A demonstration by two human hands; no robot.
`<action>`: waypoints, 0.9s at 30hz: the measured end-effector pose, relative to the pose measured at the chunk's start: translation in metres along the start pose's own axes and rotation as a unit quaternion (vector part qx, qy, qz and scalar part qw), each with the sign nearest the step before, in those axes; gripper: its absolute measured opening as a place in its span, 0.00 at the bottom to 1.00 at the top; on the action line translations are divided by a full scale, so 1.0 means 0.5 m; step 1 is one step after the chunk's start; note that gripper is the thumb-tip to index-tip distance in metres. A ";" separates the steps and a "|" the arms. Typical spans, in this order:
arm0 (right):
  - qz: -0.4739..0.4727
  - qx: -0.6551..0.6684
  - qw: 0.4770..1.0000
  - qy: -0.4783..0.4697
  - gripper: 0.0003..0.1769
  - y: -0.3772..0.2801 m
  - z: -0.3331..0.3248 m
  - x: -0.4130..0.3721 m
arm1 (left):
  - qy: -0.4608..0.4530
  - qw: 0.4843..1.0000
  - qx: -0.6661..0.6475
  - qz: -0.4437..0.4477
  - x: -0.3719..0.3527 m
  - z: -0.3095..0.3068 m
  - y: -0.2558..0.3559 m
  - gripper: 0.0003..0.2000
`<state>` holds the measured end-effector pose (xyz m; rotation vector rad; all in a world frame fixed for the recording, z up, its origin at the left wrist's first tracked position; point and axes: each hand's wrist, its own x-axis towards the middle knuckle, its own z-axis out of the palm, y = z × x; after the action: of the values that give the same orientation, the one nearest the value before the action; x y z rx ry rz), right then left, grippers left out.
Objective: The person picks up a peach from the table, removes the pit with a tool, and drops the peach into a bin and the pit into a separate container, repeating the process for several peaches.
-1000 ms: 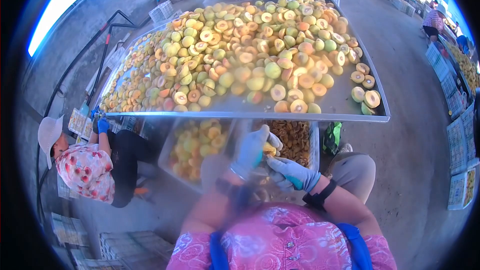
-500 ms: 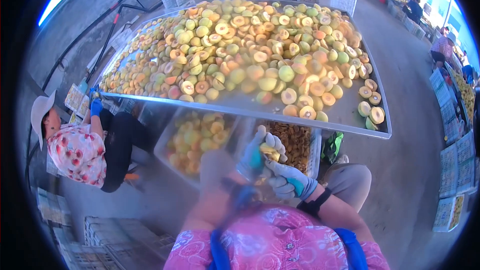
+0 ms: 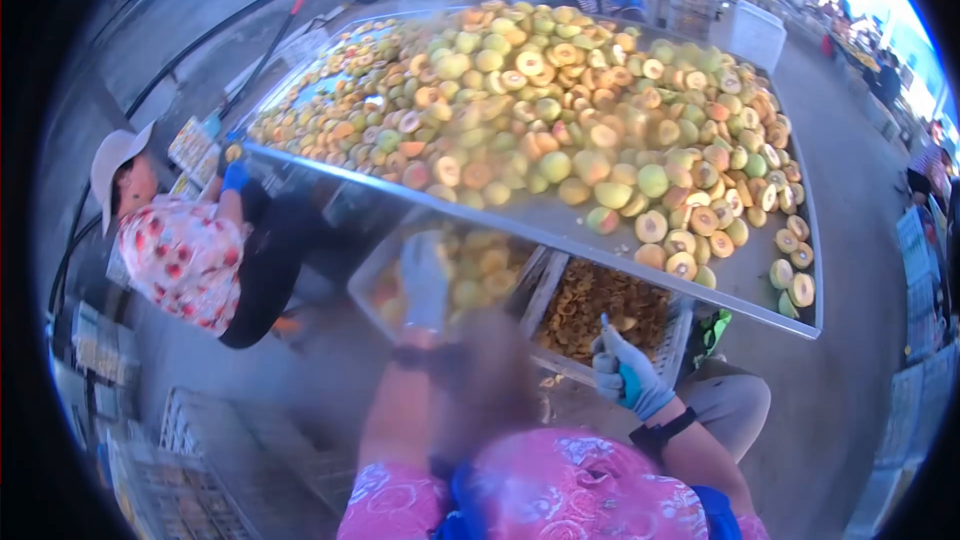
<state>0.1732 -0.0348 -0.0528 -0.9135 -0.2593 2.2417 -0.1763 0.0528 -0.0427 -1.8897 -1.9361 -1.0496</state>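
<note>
Peach halves (image 3: 472,278) lie under the left hand (image 3: 424,275), grip unclear; right hand (image 3: 626,376) clenches a thin tool (image 3: 603,326).

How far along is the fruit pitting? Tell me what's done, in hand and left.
Done: the fruit crate under the table holds yellow halves; the pit crate beside it holds brown pits. In hand: the left hand, blurred, reaches over the fruit crate; the right hand is closed by the pit crate. Left: most of it, a big heap of fruit covers the table.

Head view — downward, close over table (image 3: 560,230)
</note>
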 end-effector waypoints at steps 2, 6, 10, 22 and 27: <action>0.008 -0.018 1.000 0.012 0.19 0.001 -0.002 -0.003 | -0.054 0.981 0.152 0.105 -0.027 -0.013 -0.048 0.21; 0.002 -0.044 0.997 0.059 0.19 0.006 -0.019 0.020 | -0.064 0.995 -0.059 -0.050 -0.091 0.087 -0.158 0.23; 0.000 -0.074 0.991 0.107 0.18 0.004 -0.002 0.017 | -0.111 0.977 -0.094 -0.154 -0.072 0.070 -0.150 0.21; -0.133 -0.092 0.985 0.067 0.20 -0.019 0.012 -0.025 | -0.221 0.924 -0.265 0.165 0.090 0.114 0.330 0.22; -0.181 -0.056 0.979 0.069 0.17 -0.035 0.011 -0.052 | -0.453 0.867 -0.182 0.102 0.117 0.171 0.512 0.37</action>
<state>0.1923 -0.0388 -0.0274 -0.9876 -0.4535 1.8362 0.0832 0.1279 0.0150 -3.1323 -1.9158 -0.4906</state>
